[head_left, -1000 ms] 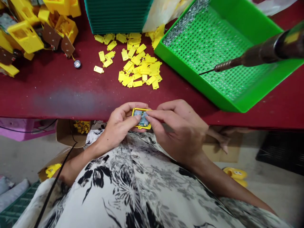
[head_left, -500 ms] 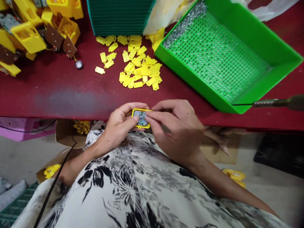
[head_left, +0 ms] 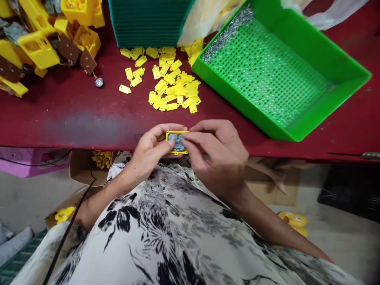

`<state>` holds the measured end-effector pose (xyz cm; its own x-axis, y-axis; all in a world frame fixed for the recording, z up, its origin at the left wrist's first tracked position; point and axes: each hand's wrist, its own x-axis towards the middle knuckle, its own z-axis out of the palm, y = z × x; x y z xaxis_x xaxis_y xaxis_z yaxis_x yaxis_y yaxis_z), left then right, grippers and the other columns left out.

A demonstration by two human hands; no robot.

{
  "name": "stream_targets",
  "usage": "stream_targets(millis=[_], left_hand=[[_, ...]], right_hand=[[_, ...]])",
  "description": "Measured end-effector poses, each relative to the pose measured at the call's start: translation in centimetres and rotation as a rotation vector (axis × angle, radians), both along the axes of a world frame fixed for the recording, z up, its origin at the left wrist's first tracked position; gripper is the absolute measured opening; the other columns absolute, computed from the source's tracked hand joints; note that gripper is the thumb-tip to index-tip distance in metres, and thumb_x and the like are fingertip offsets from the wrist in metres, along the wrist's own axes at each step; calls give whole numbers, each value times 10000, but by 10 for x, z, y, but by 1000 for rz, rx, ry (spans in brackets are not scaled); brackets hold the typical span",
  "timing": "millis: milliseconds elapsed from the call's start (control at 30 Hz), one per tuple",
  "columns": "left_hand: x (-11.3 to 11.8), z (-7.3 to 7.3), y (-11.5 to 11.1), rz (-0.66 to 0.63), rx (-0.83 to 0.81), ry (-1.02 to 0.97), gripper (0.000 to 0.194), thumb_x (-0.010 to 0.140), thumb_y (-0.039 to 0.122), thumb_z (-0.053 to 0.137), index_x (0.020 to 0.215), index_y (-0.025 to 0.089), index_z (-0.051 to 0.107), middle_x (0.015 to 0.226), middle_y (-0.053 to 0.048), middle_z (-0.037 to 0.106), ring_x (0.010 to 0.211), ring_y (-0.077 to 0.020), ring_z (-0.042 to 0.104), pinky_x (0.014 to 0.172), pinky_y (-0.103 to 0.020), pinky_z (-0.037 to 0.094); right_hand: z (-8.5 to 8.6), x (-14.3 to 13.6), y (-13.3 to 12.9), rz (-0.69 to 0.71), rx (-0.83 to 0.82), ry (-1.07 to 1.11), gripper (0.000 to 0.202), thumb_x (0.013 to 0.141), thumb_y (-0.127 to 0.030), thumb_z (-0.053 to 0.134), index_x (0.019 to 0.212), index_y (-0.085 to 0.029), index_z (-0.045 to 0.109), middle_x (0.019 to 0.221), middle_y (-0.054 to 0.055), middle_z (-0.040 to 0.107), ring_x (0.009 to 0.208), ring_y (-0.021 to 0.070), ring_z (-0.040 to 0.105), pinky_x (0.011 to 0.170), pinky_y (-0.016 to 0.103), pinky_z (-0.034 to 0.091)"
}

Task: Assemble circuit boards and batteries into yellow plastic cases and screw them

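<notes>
My left hand (head_left: 151, 148) grips a small yellow plastic case (head_left: 177, 153) between thumb and fingers, just over the table's front edge. A grey-green circuit board (head_left: 178, 141) lies in the case, and my left thumb presses on its left part. My right hand (head_left: 216, 152) is closed at the right side of the case. Its thumb and index finger are pinched together over the board's right part; whatever is between them is hidden. Beyond my hands a pile of small yellow plastic covers (head_left: 175, 89) lies on the dark red table (head_left: 118, 114).
A green perforated bin (head_left: 249, 113) with metal screws (head_left: 231, 33) stands right. A screwdriver bit (head_left: 344, 154) points in at the right edge. Yellow housings (head_left: 38, 49) with wired parts are heaped left. A dark green ridged container (head_left: 151, 23) stands at the back.
Both hands and the case have risen slightly in view. The screwdriver bit, earlier over the green bin's near corner, has shifted right and down. My grip looks much the same.
</notes>
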<state>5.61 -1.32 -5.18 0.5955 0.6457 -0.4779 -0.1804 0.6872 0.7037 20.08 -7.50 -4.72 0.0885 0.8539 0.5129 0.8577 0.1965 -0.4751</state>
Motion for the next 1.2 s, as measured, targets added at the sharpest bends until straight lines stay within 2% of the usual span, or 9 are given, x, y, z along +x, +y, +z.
stream_targets(millis=[133,200,367,533,800,967,1200], left_hand=[[0,3,1,21,-111,-54,254,756,186,675,1009,171,691,1008,-31,716,878,-143,661,740,-265,598],[0,4,0,26,-116,-51,253,760,186,656,1010,174,692,1000,-22,716,871,-138,655,746,-267,597],[-3,0,-4,25,-12,13,267,808,191,617,1062,195,700,1154,-36,706,1026,-175,656,834,-287,576],[-8,-4,-7,8,86,0,318,854,167,560,1148,197,677,1202,-49,697,1120,-200,640,891,-316,558],[-11,4,-13,65,267,35,263,862,169,597,1110,192,682,1269,-77,690,1177,-201,643,1040,-365,503],[-12,7,-12,75,297,5,273,835,137,617,1097,187,671,1313,-89,679,1210,-209,643,1066,-367,493],[-12,10,-11,67,276,22,333,779,96,645,1099,185,675,1257,-81,702,1188,-209,654,1041,-353,508]], right_hand=[[1,3,-1,11,-30,-21,73,885,-121,644,919,-156,698,932,88,656,861,184,602,745,316,530],[1,6,-1,34,-42,-28,86,890,-133,635,946,-173,686,938,79,650,867,184,605,749,322,535],[5,12,0,126,-86,-33,85,897,-134,624,966,-176,650,906,61,631,837,173,611,735,317,531],[10,8,-1,125,-79,-83,85,902,-106,629,958,-169,628,900,59,650,834,159,617,739,285,526],[14,2,-2,160,-23,-61,127,873,-49,650,906,-170,670,850,29,677,772,131,616,693,255,524],[16,0,-7,173,-24,-12,136,863,-50,662,935,-165,672,877,37,680,800,126,643,736,249,544],[18,1,-4,140,-48,-63,119,878,-61,646,926,-163,687,883,28,692,789,120,642,735,229,546]])
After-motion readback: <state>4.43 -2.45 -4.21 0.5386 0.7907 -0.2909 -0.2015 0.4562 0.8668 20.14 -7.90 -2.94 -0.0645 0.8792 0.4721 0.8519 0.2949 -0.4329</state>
